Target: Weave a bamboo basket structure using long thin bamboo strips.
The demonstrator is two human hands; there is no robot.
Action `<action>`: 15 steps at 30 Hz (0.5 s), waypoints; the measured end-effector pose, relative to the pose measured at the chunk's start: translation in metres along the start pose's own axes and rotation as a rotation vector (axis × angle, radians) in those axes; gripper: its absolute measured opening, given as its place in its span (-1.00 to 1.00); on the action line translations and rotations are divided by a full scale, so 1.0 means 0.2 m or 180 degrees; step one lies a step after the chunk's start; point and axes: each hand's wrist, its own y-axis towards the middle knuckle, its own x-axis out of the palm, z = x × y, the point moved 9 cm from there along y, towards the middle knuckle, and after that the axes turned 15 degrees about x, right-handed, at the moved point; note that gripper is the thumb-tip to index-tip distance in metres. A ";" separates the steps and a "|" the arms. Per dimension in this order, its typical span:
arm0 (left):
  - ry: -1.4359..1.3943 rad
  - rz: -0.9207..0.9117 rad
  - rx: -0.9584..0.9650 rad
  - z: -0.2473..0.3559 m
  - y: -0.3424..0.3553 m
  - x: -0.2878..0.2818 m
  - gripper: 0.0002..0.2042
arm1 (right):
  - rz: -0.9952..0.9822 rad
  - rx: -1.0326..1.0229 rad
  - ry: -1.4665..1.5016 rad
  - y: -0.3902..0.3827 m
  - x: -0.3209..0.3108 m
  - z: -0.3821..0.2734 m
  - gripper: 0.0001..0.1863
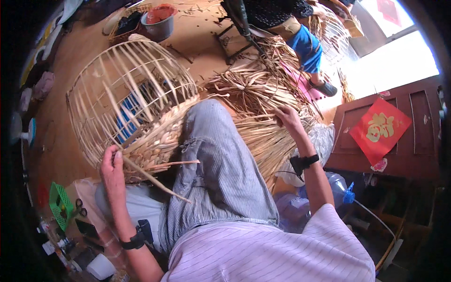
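At the left, my left hand (112, 162) is closed on a flat pale strand (150, 176) that slants down over my lap, against the lower edge of a large open basket frame (131, 89) of pale ribs. The basket's lower part (159, 143) is thickly woven, with a few loose strand ends sticking out, and blue material shows through the ribs. My right hand (286, 117) is raised at the right over a long bundle of dried straw (256, 148), its fingers curled on one or more thin strands; exactly how many I cannot tell.
A co-worker in blue trousers (303, 49) sits at the top right. Around me are a straw heap (249, 87), a grey bucket (157, 29), a metal stand (235, 44), water bottles (333, 183), a wooden cabinet (418, 122) with a red paper, a green crate (61, 207) and scissors (81, 209).
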 end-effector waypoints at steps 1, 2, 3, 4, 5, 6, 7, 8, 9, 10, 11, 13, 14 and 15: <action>0.0134 0.0110 0.0073 0.02 0.00 0.00 -0.75 | 0.0258 0.0298 0.0003 0.07 -0.09 0.31 -0.64; 0.0249 0.0213 0.0140 0.04 0.00 0.00 -0.74 | 0.0379 0.0434 -0.0266 0.09 -0.16 0.59 -0.68; 0.0375 0.0319 0.0197 0.04 -0.01 0.00 -0.74 | 0.0476 0.0577 -0.0536 0.08 -0.17 0.83 -0.72; 0.0600 0.0320 0.0457 0.04 -0.03 0.00 -0.71 | 0.0456 0.0937 -0.0312 0.06 -0.12 1.05 -0.71; 0.0775 0.0465 0.0470 0.04 -0.06 0.00 -0.70 | 0.0429 0.1291 -0.0090 0.01 -0.06 1.24 -0.71; 0.0947 0.0591 0.0489 0.04 -0.07 0.02 -0.68 | 0.0417 0.1364 -0.0042 -0.04 0.01 1.38 -0.73; 0.1123 0.0727 0.0511 0.06 -0.08 0.01 -0.67 | 0.0399 0.1429 0.0008 -0.09 0.09 1.50 -0.74; 0.1202 0.0710 0.0387 0.06 -0.09 0.03 -0.65 | 0.0298 0.1592 0.0038 -0.11 0.17 1.68 -0.73; 0.1213 0.0791 0.0383 0.06 -0.09 0.03 -0.65 | 0.0178 0.1742 0.0068 -0.12 0.25 1.82 -0.73; 0.1253 0.0883 0.0388 0.05 -0.10 0.03 -0.64 | 0.0067 0.1982 -0.0193 -0.15 0.35 1.82 -0.68; 0.1292 0.0976 0.0393 0.02 -0.12 0.02 -0.63 | -0.0048 0.2216 -0.0457 -0.19 0.46 1.81 -0.61; 0.1383 0.0909 0.0469 -0.02 -0.11 0.01 -0.63 | 0.0112 0.1603 -0.1461 -0.13 0.56 1.98 -0.54; 0.1425 0.0881 0.0519 -0.02 -0.10 0.02 -0.64 | 0.0180 0.1293 -0.1966 -0.11 0.61 2.07 -0.50; 0.1493 0.0874 0.0570 -0.01 -0.09 0.02 -0.65 | 0.0124 0.1306 -0.2010 -0.12 0.66 2.13 -0.46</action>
